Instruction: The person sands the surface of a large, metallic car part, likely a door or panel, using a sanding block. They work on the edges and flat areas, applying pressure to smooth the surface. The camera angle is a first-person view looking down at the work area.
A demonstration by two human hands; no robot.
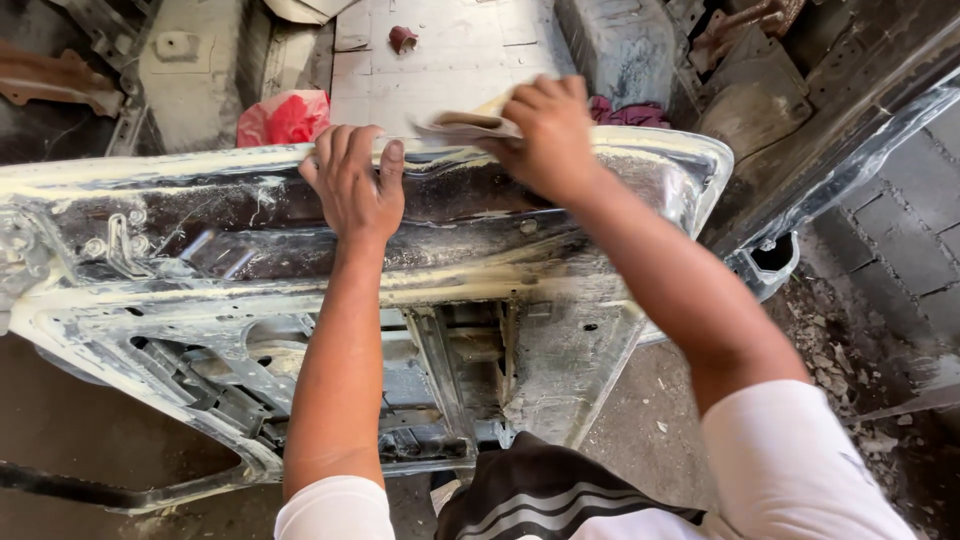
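Observation:
A bare metal car door (180, 290) lies roughly flat in front of me, its inner frame facing up, streaked with pale filler and dust. My left hand (352, 182) rests flat on the door's far edge, fingers spread over the rim. My right hand (548, 132) presses a folded sheet of brown sandpaper (462, 126) against that same upper edge, just to the right of the left hand. Both forearms reach out over the door's open inner cavity (460, 370).
A red plastic bag (285, 117) lies on the ground beyond the door. Behind it is a pale tiled slab (450, 50) with a small red scrap (402, 38). Dark metal car body parts (850, 110) stand at the right, above a gritty paved floor (900, 260).

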